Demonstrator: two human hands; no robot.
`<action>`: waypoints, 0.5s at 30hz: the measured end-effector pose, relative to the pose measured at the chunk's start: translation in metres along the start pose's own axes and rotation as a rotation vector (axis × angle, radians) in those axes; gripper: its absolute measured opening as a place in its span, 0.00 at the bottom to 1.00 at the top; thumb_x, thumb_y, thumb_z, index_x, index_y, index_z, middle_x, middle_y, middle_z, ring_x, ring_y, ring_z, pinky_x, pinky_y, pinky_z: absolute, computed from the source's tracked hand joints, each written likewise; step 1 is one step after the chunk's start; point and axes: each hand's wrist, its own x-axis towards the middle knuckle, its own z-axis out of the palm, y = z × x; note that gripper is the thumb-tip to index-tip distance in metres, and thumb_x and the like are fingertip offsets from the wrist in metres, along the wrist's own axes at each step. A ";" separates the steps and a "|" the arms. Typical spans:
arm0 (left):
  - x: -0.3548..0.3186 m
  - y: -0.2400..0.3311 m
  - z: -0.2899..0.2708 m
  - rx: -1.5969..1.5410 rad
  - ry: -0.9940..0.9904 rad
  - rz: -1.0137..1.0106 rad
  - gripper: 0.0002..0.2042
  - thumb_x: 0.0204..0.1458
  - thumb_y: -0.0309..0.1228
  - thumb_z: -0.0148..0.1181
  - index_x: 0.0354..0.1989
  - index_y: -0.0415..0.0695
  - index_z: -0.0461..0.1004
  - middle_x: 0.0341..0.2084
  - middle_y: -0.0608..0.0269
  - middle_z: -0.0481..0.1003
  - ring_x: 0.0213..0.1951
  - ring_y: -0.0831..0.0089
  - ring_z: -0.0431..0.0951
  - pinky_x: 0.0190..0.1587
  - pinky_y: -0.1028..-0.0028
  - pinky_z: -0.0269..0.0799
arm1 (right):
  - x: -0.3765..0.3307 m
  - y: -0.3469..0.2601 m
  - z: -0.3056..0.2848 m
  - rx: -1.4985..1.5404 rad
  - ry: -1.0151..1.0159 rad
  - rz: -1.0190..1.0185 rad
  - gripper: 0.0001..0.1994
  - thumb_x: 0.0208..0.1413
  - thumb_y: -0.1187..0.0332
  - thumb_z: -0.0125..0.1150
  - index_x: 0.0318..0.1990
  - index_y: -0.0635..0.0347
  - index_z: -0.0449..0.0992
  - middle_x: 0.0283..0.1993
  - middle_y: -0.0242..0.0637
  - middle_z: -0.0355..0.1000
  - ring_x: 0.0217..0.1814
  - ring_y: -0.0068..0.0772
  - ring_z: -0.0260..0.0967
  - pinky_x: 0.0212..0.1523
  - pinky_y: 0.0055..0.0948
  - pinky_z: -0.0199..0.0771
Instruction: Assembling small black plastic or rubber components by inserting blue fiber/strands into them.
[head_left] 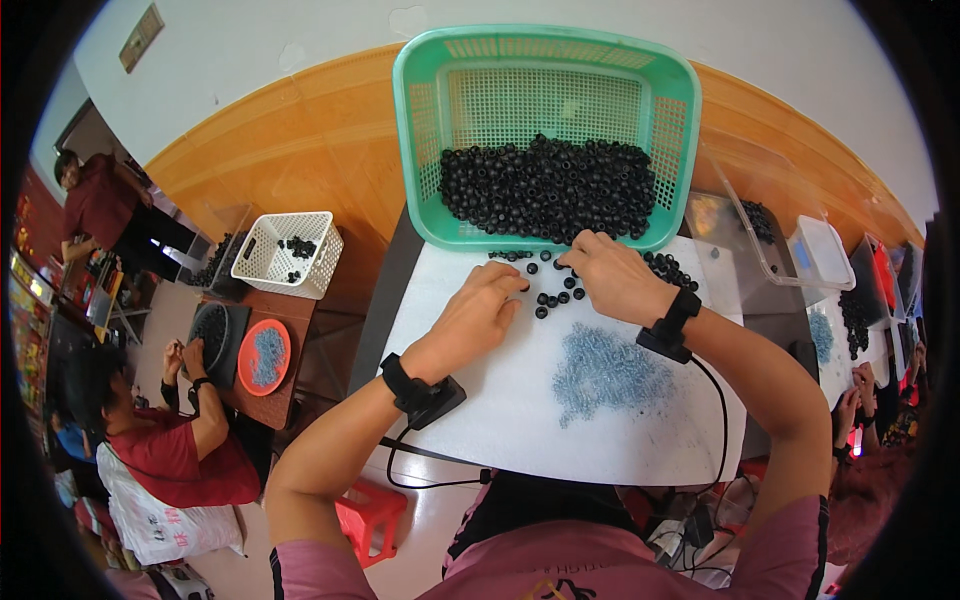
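Black rings between two hands, with most of the supply loose in the basket

A loose scatter of small black rings point(541, 312) lies on the white sheet point(455, 420) between the two hands. The left hand point(478, 305) has its fingers bent and nearly closed beside a dark ring; whether it grips that ring I cannot tell. The right hand point(610, 275) is curled, thumb and forefinger close together at another ring near the basket's near rim; a hold cannot be confirmed there either.

The handling looks far from done: the rings in view lie loose, and no finished piece can be made out. Further rings sit in a cluster point(668, 268) right of the right hand. A broad pile of clear bluish pieces point(612, 372) lies nearer the person, apart from both hands.

At the tabletop's point(390, 300) far side, the green plastic basket point(548, 95) holds a large heap of black rings point(545, 185), gathered toward its near side. To the right, a clear plastic bin point(735, 235) has some black pieces in it, with a small white tub point(822, 252) beyond.

Well to the left, a white slatted basket point(315, 265) holds a few black pieces, and an orange-red plate point(283, 375) carries bluish ones, near a seated co-worker point(185, 455).
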 end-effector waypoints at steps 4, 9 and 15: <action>0.009 -0.010 -0.003 0.031 0.049 -0.153 0.17 0.51 0.21 0.55 0.52 0.34 0.71 0.47 0.49 0.69 0.49 0.53 0.71 0.52 0.65 0.69 | 0.008 -0.004 -0.001 0.019 0.093 -0.043 0.21 0.47 0.82 0.55 0.52 0.65 0.73 0.45 0.42 0.66 0.48 0.45 0.65 0.48 0.37 0.71; 0.021 -0.013 0.013 0.128 -0.006 -0.076 0.18 0.50 0.21 0.57 0.52 0.34 0.71 0.45 0.49 0.68 0.47 0.54 0.72 0.50 0.66 0.70 | 0.013 -0.005 -0.001 -0.002 -0.017 -0.031 0.25 0.44 0.84 0.56 0.54 0.63 0.71 0.48 0.41 0.66 0.50 0.43 0.65 0.48 0.36 0.71; 0.030 -0.004 0.019 -0.048 -0.108 -0.057 0.19 0.50 0.22 0.60 0.52 0.34 0.71 0.43 0.51 0.68 0.43 0.58 0.74 0.47 0.66 0.72 | 0.012 0.002 -0.009 0.100 -0.030 -0.082 0.21 0.45 0.84 0.56 0.50 0.62 0.74 0.44 0.42 0.68 0.50 0.44 0.67 0.48 0.37 0.72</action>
